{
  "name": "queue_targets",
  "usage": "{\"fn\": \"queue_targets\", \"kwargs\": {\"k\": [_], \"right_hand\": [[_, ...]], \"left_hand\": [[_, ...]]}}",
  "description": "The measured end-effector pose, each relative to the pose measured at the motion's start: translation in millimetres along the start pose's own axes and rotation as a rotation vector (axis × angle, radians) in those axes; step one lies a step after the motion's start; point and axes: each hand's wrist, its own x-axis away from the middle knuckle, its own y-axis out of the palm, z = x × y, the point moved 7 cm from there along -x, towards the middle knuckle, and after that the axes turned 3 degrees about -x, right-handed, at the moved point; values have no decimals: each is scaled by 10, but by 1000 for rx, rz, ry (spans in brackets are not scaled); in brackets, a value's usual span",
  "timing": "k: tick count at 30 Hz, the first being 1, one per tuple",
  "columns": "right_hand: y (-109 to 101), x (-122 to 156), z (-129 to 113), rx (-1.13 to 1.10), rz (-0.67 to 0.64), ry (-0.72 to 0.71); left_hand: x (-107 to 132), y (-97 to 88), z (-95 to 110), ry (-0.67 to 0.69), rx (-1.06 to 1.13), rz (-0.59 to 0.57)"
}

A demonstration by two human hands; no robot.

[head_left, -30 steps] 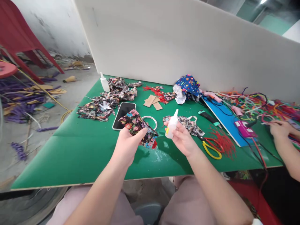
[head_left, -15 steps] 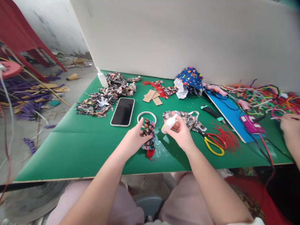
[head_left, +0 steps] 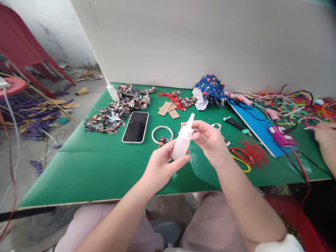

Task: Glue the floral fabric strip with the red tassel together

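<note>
A translucent white squeeze bottle point(head_left: 181, 145) with a pointed nozzle stands nearly upright between my hands, tilted a little to the right. My left hand point(head_left: 160, 162) is closed around its lower body. At the cap, the fingers of my right hand point(head_left: 214, 141) are bent and grip the bottle's collar. Just behind my left hand a white ring point(head_left: 162, 127) lies on the green table point(head_left: 91, 171). A floral fabric piece point(head_left: 163, 140) shows at the ring's near edge, mostly hidden by my left hand.
To the left lie a phone point(head_left: 135, 127), floral scraps point(head_left: 105, 120) and a second bottle point(head_left: 113, 92). Cardboard pieces point(head_left: 168, 109) and blue patterned fabric point(head_left: 210, 85) are farther back. Scissors point(head_left: 244, 164), a cutter point(head_left: 236, 125) and red threads point(head_left: 253, 152) lie right, near another person's hand point(head_left: 325, 140).
My left hand has let go of the floral piece and moved onto the bottle's body. The bottle, earlier tilted in my right hand alone, is now turned more upright and held by both hands.
</note>
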Motion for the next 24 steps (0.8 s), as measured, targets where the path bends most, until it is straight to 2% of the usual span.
{"fn": "queue_targets", "kwargs": {"k": [3, 9, 13, 18, 24], "right_hand": [[-68, -91, -110, 79, -23, 22], [-27, -108, -179, -175, -195, 72], [-22, -72, -173, -287, -250, 98], [-34, -72, -173, -378, -210, 135], [-71, -82, -216, -419, -128, 88]], "left_hand": [[33, 27, 68, -19, 28, -24], [59, 208, 91, -122, 327, -241], [74, 299, 78, -115, 460, -360], [92, 309, 65, -102, 451, -370], [87, 302, 74, -82, 393, -372]]}}
